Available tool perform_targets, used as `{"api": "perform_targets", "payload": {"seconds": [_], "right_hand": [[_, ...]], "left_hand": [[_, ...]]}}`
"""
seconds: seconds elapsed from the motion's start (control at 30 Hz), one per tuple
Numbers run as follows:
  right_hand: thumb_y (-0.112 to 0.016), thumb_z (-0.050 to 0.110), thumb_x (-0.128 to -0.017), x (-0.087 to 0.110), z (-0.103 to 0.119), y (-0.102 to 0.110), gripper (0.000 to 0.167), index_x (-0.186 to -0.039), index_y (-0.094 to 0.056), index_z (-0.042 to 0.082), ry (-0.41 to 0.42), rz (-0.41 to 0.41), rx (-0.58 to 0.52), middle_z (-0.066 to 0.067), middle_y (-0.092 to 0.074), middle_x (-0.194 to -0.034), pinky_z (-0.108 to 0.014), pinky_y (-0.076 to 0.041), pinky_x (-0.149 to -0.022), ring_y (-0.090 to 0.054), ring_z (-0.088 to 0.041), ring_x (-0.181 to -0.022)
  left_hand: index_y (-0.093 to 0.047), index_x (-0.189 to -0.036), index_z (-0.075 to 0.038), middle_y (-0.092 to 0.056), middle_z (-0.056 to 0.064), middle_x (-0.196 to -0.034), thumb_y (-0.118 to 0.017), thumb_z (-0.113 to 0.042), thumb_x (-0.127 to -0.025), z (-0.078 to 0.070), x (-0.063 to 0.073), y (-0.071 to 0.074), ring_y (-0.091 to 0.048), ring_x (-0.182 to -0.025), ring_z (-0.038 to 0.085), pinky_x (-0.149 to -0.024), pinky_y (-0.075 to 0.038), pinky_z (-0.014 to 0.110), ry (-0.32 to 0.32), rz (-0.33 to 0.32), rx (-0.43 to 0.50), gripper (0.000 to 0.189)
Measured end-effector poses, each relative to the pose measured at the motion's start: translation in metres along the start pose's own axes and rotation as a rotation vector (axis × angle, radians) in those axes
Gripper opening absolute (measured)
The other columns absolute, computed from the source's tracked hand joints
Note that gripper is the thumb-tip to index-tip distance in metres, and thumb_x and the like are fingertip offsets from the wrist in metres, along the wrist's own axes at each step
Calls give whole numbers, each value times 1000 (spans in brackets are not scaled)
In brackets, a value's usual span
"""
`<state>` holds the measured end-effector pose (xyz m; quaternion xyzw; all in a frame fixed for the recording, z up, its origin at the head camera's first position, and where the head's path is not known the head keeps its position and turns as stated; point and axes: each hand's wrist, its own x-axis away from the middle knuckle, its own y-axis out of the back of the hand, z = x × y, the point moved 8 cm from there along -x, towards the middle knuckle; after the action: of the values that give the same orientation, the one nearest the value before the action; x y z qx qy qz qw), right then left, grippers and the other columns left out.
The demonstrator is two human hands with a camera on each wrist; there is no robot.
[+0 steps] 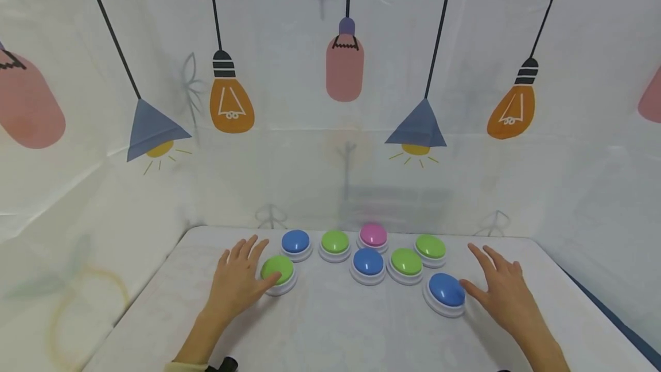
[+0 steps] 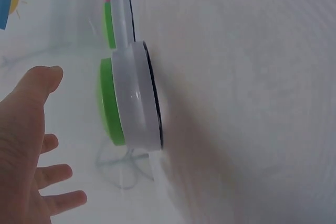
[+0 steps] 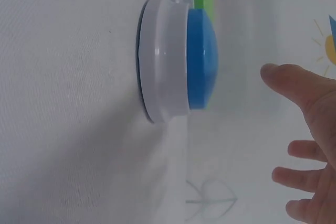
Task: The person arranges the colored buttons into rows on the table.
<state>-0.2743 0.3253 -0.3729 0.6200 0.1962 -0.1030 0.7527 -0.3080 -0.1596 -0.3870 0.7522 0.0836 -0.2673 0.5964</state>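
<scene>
Your right hand [image 1: 503, 291]: stretched forward over the white table [image 1: 330, 326], palm down, fingers straight and spread, holding nothing; the thumb points toward the near blue button [image 1: 446, 290], and the wrist view shows the hand raised above it with a gap between.
Your left hand [image 1: 238, 276]: flat and open too, fingers fanned, holding nothing; the thumb reaches the edge of the near green button [image 1: 277, 269], though the wrist view leaves contact unclear.
Near blue button: at the right front of the cluster, just beside your right thumb.
Near green button: at the left front.
Middle row: a blue button [image 1: 368, 261] and a green button [image 1: 406, 262] side by side.
Far row: blue [image 1: 296, 241], green [image 1: 335, 241], pink [image 1: 373, 235], green [image 1: 430, 246].
Backdrop [image 1: 330, 73]: white cloth printed with hanging lamps.
</scene>
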Motion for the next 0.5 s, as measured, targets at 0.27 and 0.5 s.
{"api": "perform_targets", "payload": {"seconds": [0.27, 0.5], "right_hand": [[-81, 28, -80, -1, 10, -1, 81, -146, -39, 5, 39, -16, -14, -36, -41, -139, -77, -17, -104, -44, -62, -118], [-82, 26, -78, -2, 22, -1, 77, -142, -44, 4, 91, -64, -35, -34, -45, -136, -77, -22, -102, -46, -58, -119]], "left_hand": [[-50, -142, -13, -52, 17, -143, -72, -58, -79, -18, -1, -6, -50, -128, 40, -102, -39, 63, -46, -28, 12, 80], [-51, -142, -13, -52, 16, -143, -73, -56, -79, -28, -3, -6, -51, -127, 37, -101, -41, 62, -71, -35, 20, 80]]}}
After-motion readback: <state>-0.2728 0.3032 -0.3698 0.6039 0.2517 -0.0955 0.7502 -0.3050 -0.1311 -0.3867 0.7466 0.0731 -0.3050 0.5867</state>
